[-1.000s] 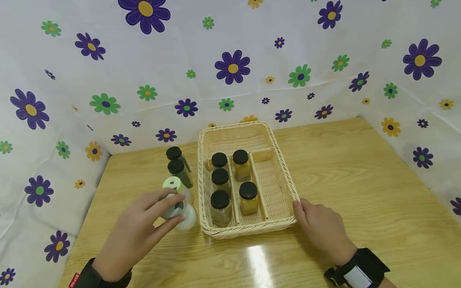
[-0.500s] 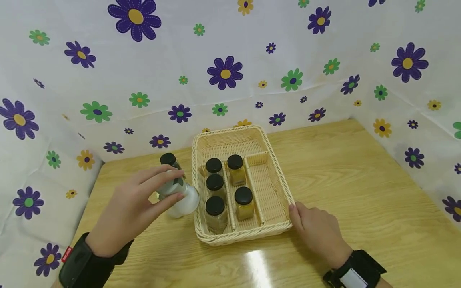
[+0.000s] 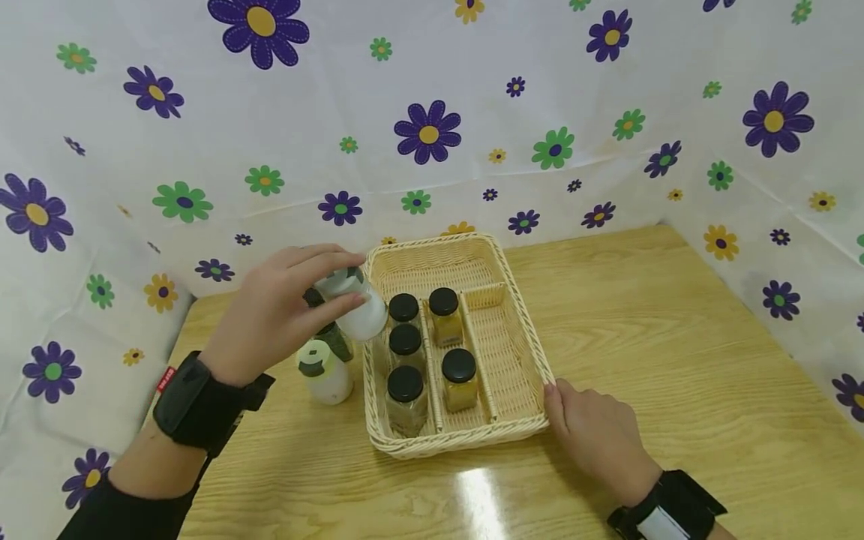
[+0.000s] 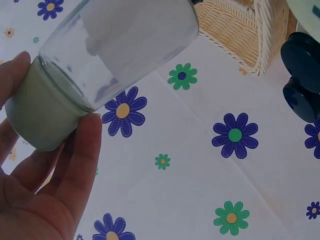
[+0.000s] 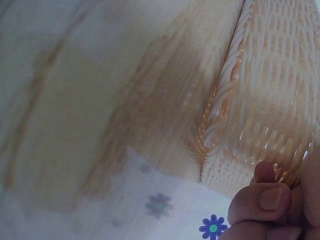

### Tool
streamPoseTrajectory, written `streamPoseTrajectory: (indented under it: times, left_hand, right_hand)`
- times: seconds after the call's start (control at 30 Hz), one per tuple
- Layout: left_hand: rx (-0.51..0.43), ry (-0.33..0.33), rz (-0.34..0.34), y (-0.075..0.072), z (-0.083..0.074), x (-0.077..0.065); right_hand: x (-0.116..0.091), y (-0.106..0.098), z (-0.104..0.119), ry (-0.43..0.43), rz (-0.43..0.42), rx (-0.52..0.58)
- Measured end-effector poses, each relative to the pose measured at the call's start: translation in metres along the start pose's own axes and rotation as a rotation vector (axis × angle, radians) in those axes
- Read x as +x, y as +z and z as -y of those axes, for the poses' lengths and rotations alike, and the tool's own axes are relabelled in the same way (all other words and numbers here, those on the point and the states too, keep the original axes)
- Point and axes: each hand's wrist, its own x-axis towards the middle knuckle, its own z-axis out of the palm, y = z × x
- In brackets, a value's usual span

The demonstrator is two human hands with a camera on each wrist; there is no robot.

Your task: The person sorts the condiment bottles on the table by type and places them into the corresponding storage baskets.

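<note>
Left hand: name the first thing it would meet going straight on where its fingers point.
Probably the wicker basket's left rim, though depth is unclear and the left hand might pass above it.

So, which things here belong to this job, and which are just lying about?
Seems to belong:
held jar, pinched by the left hand
basket, held at its near right corner by the right hand
five basket jars
table jars left of it, probably

Just around:
table
flowered cloth
wrist straps

Held jar (image 4: 125,45) cut off at top (left wrist view); 2 black-lidded jars (image 3: 337,343) outside basket (image 3: 459,444) partly hidden.
</note>
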Motion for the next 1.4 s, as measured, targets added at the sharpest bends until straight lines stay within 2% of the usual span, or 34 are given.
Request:
streamPoseTrajectory:
  times: [0.27,0.4,0.73,1.4]
  left_hand:
    - [0.004,-0.024,0.010,0.013,0.024,0.015]
    - [0.009,-0.053,0.016,0.016,0.032,0.019]
    - [0.009,-0.087,0.033,0.027,0.049,0.041]
    - [-0.011,-0.236,0.140,0.062,0.081,0.052]
  right_hand:
    - [0.001,0.000,-0.001,0.008,0.001,0.006]
    - [0.000,0.000,0.000,0.006,0.005,0.004]
    - [0.002,-0.001,-0.003,0.005,-0.014,0.013]
    - [0.001,0.001,-0.004,0.026,0.031,0.035]
